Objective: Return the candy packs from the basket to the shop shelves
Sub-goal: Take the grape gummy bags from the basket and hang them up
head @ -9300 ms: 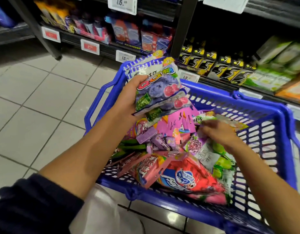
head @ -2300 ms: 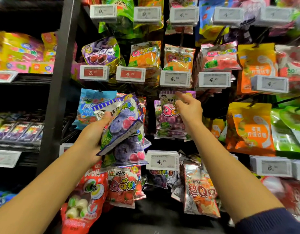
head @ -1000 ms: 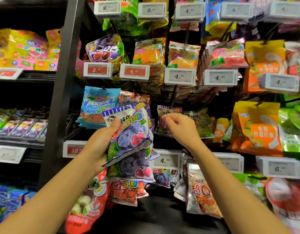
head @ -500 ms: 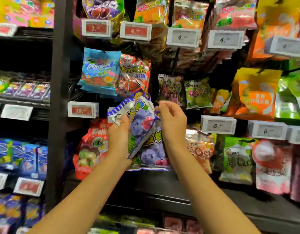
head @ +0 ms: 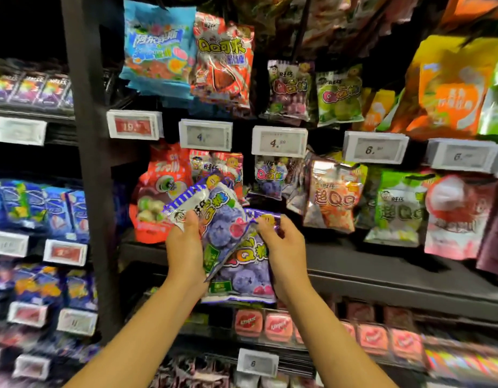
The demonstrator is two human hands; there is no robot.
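Both hands hold blueberry candy packs in front of the shop shelves. My left hand [head: 184, 245] grips the upper purple-and-white blueberry candy pack [head: 214, 217] by its top left corner, tilted. My right hand [head: 284, 247] pinches the top edge of a second blueberry candy pack [head: 242, 273], which lies behind and below the first. A matching blueberry pack [head: 268, 179] hangs on a peg just above my right hand, under a price tag [head: 280, 141]. The basket is out of sight.
Hanging candy bags fill the pegs: a red Trolli bag [head: 161, 191] to the left, an orange bag [head: 333, 197] and a green bag [head: 398, 208] to the right. A dark upright post [head: 85, 163] divides the shelving. Red heart-print boxes [head: 278, 326] line the shelf below.
The camera has tipped down to a lower row of pegs. My right hand left the upper hanging packs and took hold of the rear blueberry pack. Both hands dropped lower.
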